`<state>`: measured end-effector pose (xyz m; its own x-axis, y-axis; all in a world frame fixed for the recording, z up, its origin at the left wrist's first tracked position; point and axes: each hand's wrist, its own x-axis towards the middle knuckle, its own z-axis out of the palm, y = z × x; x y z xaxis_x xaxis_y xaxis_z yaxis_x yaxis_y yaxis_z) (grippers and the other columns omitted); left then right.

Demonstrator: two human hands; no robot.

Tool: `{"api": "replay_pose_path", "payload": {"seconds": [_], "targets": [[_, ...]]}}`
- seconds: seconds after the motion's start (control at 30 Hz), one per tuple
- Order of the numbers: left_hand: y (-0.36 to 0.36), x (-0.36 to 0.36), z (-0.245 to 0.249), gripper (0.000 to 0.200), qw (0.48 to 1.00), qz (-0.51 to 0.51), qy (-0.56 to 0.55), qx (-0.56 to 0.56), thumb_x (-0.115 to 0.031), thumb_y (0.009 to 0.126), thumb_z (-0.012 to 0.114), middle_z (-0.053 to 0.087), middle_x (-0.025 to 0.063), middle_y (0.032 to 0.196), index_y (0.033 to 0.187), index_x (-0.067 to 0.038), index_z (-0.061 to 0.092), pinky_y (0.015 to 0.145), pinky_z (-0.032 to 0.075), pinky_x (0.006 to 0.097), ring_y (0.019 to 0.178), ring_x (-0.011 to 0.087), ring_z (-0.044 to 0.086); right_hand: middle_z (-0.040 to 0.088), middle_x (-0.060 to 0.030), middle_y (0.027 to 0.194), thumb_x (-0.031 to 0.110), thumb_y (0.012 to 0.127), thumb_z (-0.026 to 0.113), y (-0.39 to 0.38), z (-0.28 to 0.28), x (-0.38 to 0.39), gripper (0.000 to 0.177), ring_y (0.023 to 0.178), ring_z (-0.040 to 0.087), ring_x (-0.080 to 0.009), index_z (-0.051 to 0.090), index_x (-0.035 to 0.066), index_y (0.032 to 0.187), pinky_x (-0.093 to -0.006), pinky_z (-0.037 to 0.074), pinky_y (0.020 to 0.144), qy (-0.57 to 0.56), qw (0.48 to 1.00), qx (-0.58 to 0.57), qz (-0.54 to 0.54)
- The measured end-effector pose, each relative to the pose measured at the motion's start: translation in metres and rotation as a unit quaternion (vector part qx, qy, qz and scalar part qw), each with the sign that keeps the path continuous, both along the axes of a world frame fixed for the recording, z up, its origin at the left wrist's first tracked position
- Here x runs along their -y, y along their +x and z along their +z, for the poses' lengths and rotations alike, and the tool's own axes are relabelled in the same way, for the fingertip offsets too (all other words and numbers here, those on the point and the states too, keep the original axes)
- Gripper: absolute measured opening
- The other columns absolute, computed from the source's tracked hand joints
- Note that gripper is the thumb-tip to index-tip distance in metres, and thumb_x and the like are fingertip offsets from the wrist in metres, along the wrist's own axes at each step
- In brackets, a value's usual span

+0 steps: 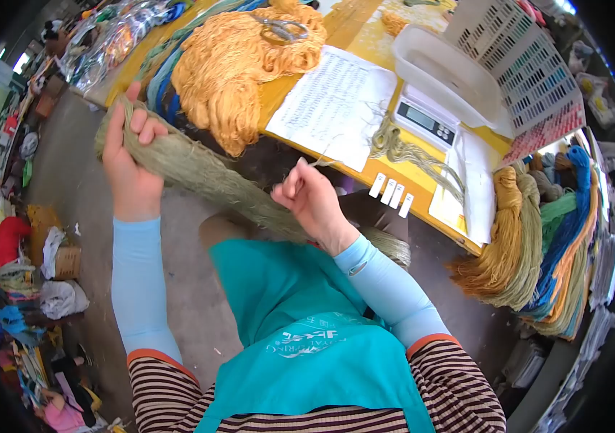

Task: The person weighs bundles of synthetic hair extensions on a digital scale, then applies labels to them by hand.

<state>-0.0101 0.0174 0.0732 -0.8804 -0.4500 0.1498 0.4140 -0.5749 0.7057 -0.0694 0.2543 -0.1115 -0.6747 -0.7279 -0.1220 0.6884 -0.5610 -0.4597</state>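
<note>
A long hank of olive-green yarn (210,173) is stretched across my lap, its far end hanging past my right forearm. My left hand (134,155) grips the upper end, with the fingers wrapped round it and the thumb up. My right hand (312,202) is above the lower part of the hank, its fingers drawn together in a pinch. Thin loose strands show at those fingertips, beside the table edge. A smaller bunch of the same green yarn (412,155) lies on the yellow table by the digital scale (426,119).
Orange yarn (224,68) is heaped on the table with scissors (282,30) on top. Near it are a printed sheet (332,101), a clear plastic tub (444,72), white labels (392,193) and a shade card (516,65). Coloured hanks (531,245) hang at the right.
</note>
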Motion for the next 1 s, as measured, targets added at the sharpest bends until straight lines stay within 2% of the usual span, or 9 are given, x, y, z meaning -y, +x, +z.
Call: {"api": "replay_pose_path", "payload": {"seconds": [0.07,0.13,0.17,0.23,0.27,0.37,0.53,0.67,1.0], "targets": [[0.005,-0.028,0.004,0.045,0.998,-0.001,-0.064,0.015,-0.026,0.103,0.046,0.041,-0.0041,0.075,0.141,-0.002,0.041,0.072,0.042,0.0247,0.065,0.0060,0.042,0.063,-0.0078,0.071,0.037,0.100,0.052,-0.006,-0.043,-0.017,0.036,0.074,0.064,-0.0273,0.062,0.006,0.084,-0.0398,0.051,0.078,0.338,0.902,-0.262,0.061],[0.011,-0.038,-0.002,0.063,0.987,-0.055,-0.149,-0.030,-0.040,0.100,0.048,0.055,0.0012,0.092,0.147,-0.001,0.033,0.084,0.046,0.0306,0.085,0.0121,0.057,0.068,-0.0161,0.100,0.035,0.084,0.067,0.008,-0.049,-0.049,0.035,0.099,0.062,-0.0341,0.066,0.007,0.105,-0.0415,0.051,0.083,0.589,0.507,-0.622,0.097],[0.013,-0.052,0.000,0.063,0.987,-0.060,-0.149,-0.032,-0.040,0.100,0.048,0.055,0.0012,0.092,0.147,-0.001,0.033,0.084,0.046,0.0306,0.085,0.0121,0.057,0.068,-0.0161,0.100,0.035,0.084,0.067,0.015,-0.050,-0.059,0.035,0.099,0.062,-0.0341,0.066,0.007,0.105,-0.0415,0.051,0.083,0.592,0.507,-0.619,0.094],[0.015,-0.088,0.007,0.086,0.961,0.027,-0.265,-0.080,-0.058,0.092,0.053,0.056,0.0143,0.128,0.150,0.001,0.026,0.104,0.041,0.0405,0.121,0.0266,0.054,0.065,-0.0182,0.111,0.031,0.084,0.068,0.023,-0.047,-0.072,0.038,0.111,0.058,-0.0360,0.065,0.007,0.113,-0.0471,0.050,0.087,0.563,0.487,-0.665,0.064],[0.016,-0.077,-0.009,0.103,0.960,-0.079,-0.238,-0.125,-0.069,0.084,0.056,0.038,0.0221,0.150,0.151,0.002,0.022,0.116,0.028,0.0472,0.141,0.0348,0.036,0.066,-0.0172,0.109,0.029,0.083,0.070,0.024,-0.029,-0.075,0.038,0.104,0.062,-0.0362,0.066,0.007,0.113,-0.0461,0.052,0.083,0.538,0.560,-0.626,0.073],[0.021,-0.092,-0.044,0.087,0.986,-0.165,0.034,0.009,-0.056,0.089,0.059,0.045,0.0205,0.145,0.147,0.002,0.032,0.114,0.031,0.0484,0.136,0.0346,0.041,0.067,-0.0156,0.102,0.022,0.084,0.069,0.025,0.007,-0.081,0.030,0.088,0.066,-0.0346,0.067,0.006,0.108,-0.0392,0.054,0.074,0.510,0.654,-0.555,0.067],[0.033,-0.105,-0.089,0.058,0.972,-0.180,0.078,0.131,-0.032,0.096,0.052,0.053,0.0205,0.137,0.142,0.002,0.041,0.112,0.035,0.0502,0.133,0.0346,0.045,0.067,-0.0138,0.098,0.008,0.085,0.069,0.032,0.058,-0.079,0.022,0.082,0.068,-0.0270,0.066,0.004,0.106,-0.0329,0.054,0.069,0.427,0.775,-0.456,-0.093],[0.035,-0.123,-0.100,0.059,0.963,-0.227,-0.112,0.088,-0.029,0.096,0.052,0.030,0.0181,0.156,0.144,0.003,0.039,0.113,0.033,0.0460,0.142,0.0313,0.034,0.064,-0.0122,0.108,0.005,0.084,0.072,0.027,0.072,-0.067,0.040,0.088,0.067,-0.0205,0.060,0.004,0.122,-0.0304,0.054,0.080,0.298,0.835,-0.439,-0.145],[0.039,-0.132,-0.106,0.047,0.824,-0.095,-0.558,-0.012,-0.011,0.088,0.063,0.044,0.0186,0.145,0.133,-0.003,0.056,0.106,0.038,0.0395,0.130,0.0285,0.047,0.066,-0.0121,0.100,0.002,0.079,0.072,0.039,0.067,-0.072,0.023,0.091,0.066,-0.0290,0.065,0.003,0.100,-0.0350,0.055,0.074,0.324,0.779,-0.520,-0.130]]}}
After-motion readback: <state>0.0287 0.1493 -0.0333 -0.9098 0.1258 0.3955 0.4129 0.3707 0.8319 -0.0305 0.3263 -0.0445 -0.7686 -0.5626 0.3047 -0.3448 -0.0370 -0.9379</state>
